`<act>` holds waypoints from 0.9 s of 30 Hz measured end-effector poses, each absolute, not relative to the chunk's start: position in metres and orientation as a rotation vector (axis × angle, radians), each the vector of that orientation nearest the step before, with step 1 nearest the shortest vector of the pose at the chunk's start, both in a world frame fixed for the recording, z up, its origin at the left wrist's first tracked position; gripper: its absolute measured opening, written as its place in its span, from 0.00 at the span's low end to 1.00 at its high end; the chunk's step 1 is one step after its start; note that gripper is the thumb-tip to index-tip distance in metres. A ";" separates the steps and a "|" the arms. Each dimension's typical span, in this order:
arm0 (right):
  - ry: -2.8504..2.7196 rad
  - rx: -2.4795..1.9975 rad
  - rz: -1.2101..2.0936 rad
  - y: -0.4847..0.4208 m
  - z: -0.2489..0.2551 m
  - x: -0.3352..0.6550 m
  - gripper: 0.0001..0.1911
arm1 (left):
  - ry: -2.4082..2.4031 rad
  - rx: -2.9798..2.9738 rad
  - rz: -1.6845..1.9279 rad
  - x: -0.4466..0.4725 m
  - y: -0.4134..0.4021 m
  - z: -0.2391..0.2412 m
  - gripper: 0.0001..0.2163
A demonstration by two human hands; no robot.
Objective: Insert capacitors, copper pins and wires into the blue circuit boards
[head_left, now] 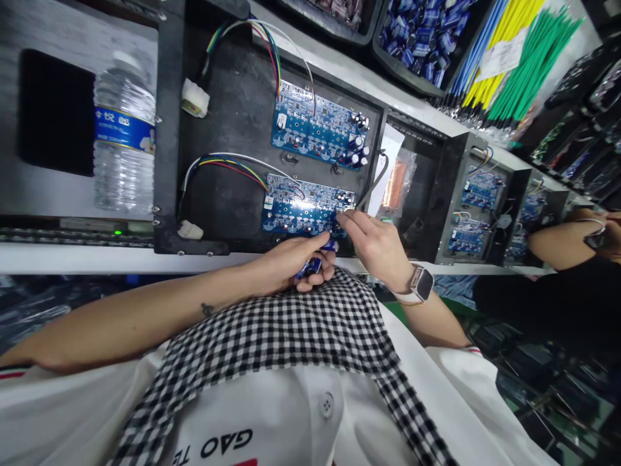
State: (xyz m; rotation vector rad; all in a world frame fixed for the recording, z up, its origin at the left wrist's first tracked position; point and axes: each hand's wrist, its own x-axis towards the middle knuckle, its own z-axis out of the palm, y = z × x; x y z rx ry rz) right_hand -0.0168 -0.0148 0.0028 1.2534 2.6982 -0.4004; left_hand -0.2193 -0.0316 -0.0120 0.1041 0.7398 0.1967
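My left hand point(301, 262) is curled around several blue capacitors point(310, 266) just below the near edge of the lower circuit board point(301, 207). At that board's right end, the fingers of my right hand point(373, 243) are pinched together. A small silvery part shows at the fingertips, mostly hidden, so I cannot make out what it is. Behind lies the upper circuit board point(320, 126), with small and large capacitors standing at its right end. Coloured wires run from the left of both boards to white connectors point(195, 98).
Both boards lie in a black tray point(233, 213). To the left are a water bottle point(123, 129) and a black phone-like slab point(55, 113). A bin of blue capacitors point(422, 39) and wire bundles point(524, 71) stand behind. A co-worker's arm point(557, 246) is at the right.
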 end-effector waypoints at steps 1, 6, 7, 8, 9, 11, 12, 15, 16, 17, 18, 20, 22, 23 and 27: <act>2.736 1.233 -0.428 -0.016 0.003 -0.016 0.19 | 0.733 0.081 0.188 -0.218 -0.031 -0.012 0.20; 2.802 1.670 -0.826 -0.035 0.021 -0.023 0.19 | 0.735 -0.032 0.158 -0.212 -0.034 -0.013 0.22; 2.776 1.689 -0.926 -0.041 0.024 -0.025 0.18 | 0.736 -0.037 0.160 -0.210 -0.035 -0.012 0.22; 2.751 1.693 -0.988 -0.045 0.026 -0.026 0.16 | 0.743 -0.039 0.173 -0.209 -0.036 -0.011 0.21; 2.729 1.712 -1.003 -0.048 0.026 -0.026 0.14 | 0.752 -0.040 0.191 -0.207 -0.037 -0.009 0.20; 2.694 1.819 -0.918 -0.051 0.020 -0.022 0.12 | 0.757 -0.050 0.233 -0.206 -0.039 -0.007 0.13; 2.678 1.863 -0.864 -0.050 0.015 -0.020 0.11 | 0.755 -0.051 0.249 -0.206 -0.040 -0.006 0.09; 2.661 1.844 -0.787 -0.045 0.000 -0.014 0.10 | 0.744 -0.011 0.246 -0.209 -0.041 -0.008 0.07; 2.664 1.828 -0.768 -0.043 -0.003 -0.013 0.10 | 0.745 0.018 0.240 -0.211 -0.042 -0.010 0.08; 2.667 1.818 -0.744 -0.042 -0.004 -0.013 0.10 | 0.748 0.053 0.231 -0.212 -0.043 -0.012 0.08; 2.668 1.808 -0.716 -0.042 -0.004 -0.013 0.10 | 0.751 0.092 0.225 -0.214 -0.043 -0.013 0.08; 2.661 1.790 -0.649 -0.044 -0.002 -0.016 0.11 | 0.757 0.145 0.243 -0.216 -0.045 -0.015 0.09; 2.647 1.770 -0.573 -0.046 0.000 -0.018 0.12 | 0.747 0.148 0.283 -0.218 -0.047 -0.016 0.08; 2.644 1.756 -0.532 -0.047 0.000 -0.019 0.12 | 0.735 0.138 0.300 -0.218 -0.048 -0.016 0.06; 2.698 1.578 -0.483 -0.048 -0.006 -0.015 0.14 | 0.711 0.106 0.320 -0.220 -0.050 -0.015 0.07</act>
